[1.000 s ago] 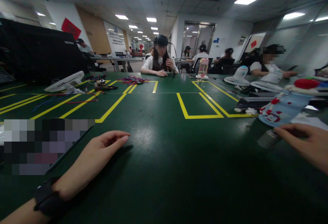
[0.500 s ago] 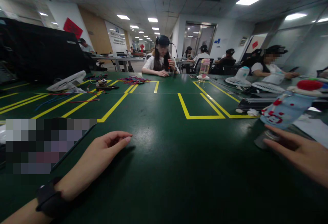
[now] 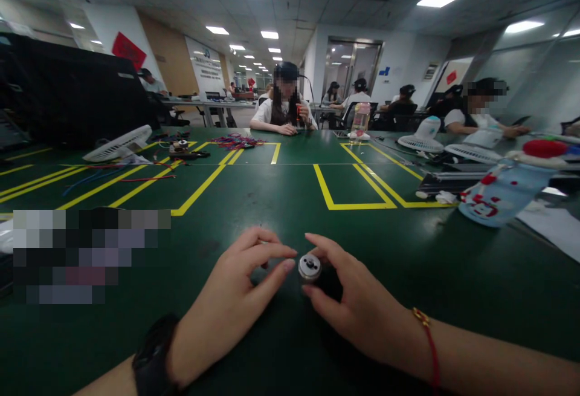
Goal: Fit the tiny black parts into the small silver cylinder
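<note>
One small metal motor [image 3: 310, 268] sits within the curve of my right hand [image 3: 351, 290], thumb on its near side, fingers on its far side; my index fingertip stands clear, and I cannot tell whether the others press on it or merely surround it. Its round end face, with a central stub and dark holes, points up and a little towards me. I expect it to be dense for its size and rigid, though the smooth casing could turn under dry fingertips. I'd take it round the side wall, thumb opposing two fingers, leaving the stub alone. My left hand [image 3: 247, 275] is just beside it, thumb and index parted, nothing between them. Below is the green tabletop [image 3: 258, 184]; whether the motor rests on it I can't make out. Farther out lie yellow tape [image 3: 362, 207], a pale blue bottle [image 3: 502, 193] well to the right, and tangled wires [image 3: 235, 142].
</note>
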Motion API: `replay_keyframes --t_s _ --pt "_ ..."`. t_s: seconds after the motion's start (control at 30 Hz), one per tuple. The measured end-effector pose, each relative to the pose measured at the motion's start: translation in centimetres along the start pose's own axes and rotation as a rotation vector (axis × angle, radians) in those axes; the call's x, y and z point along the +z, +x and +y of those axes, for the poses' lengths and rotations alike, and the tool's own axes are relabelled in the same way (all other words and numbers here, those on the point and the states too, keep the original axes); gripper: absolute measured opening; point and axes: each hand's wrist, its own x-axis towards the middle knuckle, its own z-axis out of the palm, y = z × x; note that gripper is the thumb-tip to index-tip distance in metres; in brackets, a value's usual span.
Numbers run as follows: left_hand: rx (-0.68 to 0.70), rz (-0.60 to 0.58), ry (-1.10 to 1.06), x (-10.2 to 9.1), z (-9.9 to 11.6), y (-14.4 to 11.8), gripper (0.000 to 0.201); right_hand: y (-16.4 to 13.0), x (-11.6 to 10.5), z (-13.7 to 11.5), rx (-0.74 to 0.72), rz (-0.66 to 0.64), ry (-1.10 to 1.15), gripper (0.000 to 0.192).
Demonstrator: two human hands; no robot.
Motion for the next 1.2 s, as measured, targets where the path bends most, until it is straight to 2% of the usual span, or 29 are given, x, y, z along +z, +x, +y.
replay_keyframes --t_s 0.13,0.3,0.37,0.53,0.63,0.7,0.77,0.87,1.0,1.1,1.2 --pt "0.025 -0.029 -0.039 0.8 1.5 1.1 0.017 -0.3 0.0 0.8 0.084 -0.025 0.065 0.071" --pt "-0.067 0.044 -0.084 0.2 1.0 1.2 0.019 -0.3 -1.3 0.4 0.083 -0.074 0.06 0.041" --pt "-0.088 0.0 -0.082 0.2 0.4 1.1 0.019 -0.4 -1.7 0.5 0.101 -0.07 0.047 0.037" --pt "-0.054 -0.195 0.015 1.6 -1.3 1.1 0.015 -0.9 -1.4 1.2 0.05 -0.013 -0.034 0.053" --pt "-0.027 -0.248 0.065 2.2 -1.7 1.2 0.015 -1.0 -1.2 1.3 0.046 -0.009 -0.062 0.048" --pt "-0.038 -0.26 0.044 1.9 -1.8 1.2 0.018 -0.9 -1.7 1.8 0.079 0.035 -0.077 0.046" --pt "-0.074 -0.244 0.006 0.9 -2.1 1.1 0.024 -1.2 -3.1 3.1 0.114 0.104 -0.135 0.047" --pt "-0.18 -0.177 -0.003 -1.5 -3.3 0.5 0.03 -2.6 -6.7 6.5 0.211 0.245 -0.304 0.048" --pt "-0.34 -0.069 0.055 -4.7 -6.0 -0.8 0.034 -6.5 -12.8 11.7 0.488 0.406 -0.544 0.056" --pt "-0.416 -0.062 0.061 -5.6 -7.4 -1.4 0.036 -9.2 -16.2 14.1 0.659 0.381 -0.603 0.055" --pt "-0.412 -0.075 0.063 -5.3 -7.6 -1.4 0.036 -9.8 -17.1 14.4 0.671 0.35 -0.768 0.061"
